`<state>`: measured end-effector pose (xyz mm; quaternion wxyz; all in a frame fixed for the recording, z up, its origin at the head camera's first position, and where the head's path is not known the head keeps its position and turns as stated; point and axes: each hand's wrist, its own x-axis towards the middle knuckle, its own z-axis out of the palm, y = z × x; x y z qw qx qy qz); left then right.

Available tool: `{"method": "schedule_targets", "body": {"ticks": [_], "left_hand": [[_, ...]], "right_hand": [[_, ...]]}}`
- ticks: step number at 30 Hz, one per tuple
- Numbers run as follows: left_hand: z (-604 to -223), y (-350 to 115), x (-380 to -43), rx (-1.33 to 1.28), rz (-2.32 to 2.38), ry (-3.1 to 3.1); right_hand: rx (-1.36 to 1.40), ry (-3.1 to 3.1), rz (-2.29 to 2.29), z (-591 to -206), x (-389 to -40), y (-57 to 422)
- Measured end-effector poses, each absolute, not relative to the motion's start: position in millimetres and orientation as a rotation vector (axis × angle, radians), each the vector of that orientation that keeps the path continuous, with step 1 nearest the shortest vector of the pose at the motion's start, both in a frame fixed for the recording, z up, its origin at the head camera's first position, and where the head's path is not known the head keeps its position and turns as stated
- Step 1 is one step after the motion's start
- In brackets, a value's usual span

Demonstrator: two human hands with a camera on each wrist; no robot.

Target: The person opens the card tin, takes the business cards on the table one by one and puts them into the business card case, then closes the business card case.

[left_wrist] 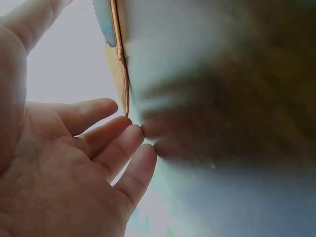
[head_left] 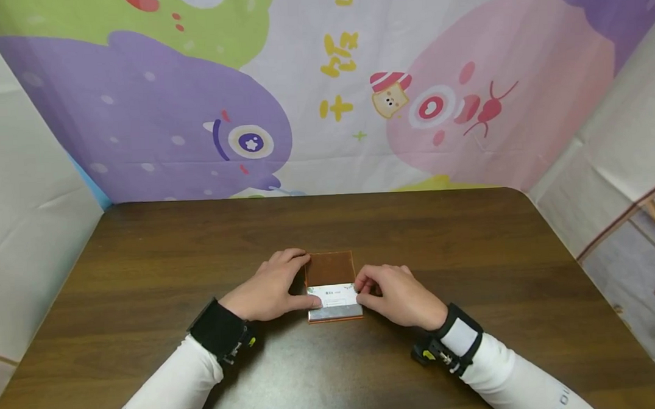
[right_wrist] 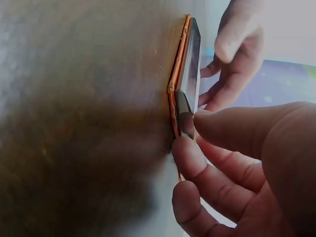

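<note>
A brown card case lies unfolded on the table. In its near half is a printed white business card, with a silver metal strip along the near edge. My left hand spans the case's left side: the thumb touches the card's near left corner, while the fingers are at the far left corner. At the right edge, my right hand pinches with thumb and index finger where card and case meet. In the right wrist view, the orange case edge runs beside these fingertips; whether they grip the card too is unclear.
Brown wooden table lies all around the case. A cartoon-printed cloth hangs behind its far edge, and pale cloths stand at the sides. Both wrists wear black straps with small devices.
</note>
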<state>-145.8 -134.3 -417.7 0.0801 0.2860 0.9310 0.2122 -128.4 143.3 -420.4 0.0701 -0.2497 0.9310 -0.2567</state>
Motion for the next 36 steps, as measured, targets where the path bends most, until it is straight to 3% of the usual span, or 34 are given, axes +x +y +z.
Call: {"method": "schedule_targets", "body": {"ticks": [14,36], "left_hand": [[-417.4,-136.7,-167.6,0.887,0.608,2.807],[-413.8,-135.7,-170.0,0.911,0.772,2.809]], "right_hand": [[-0.935,2.743,-0.779,-419.9,-123.3,149.6],[-0.999,2.772,-0.735,-423.3,-121.1,154.1]]}}
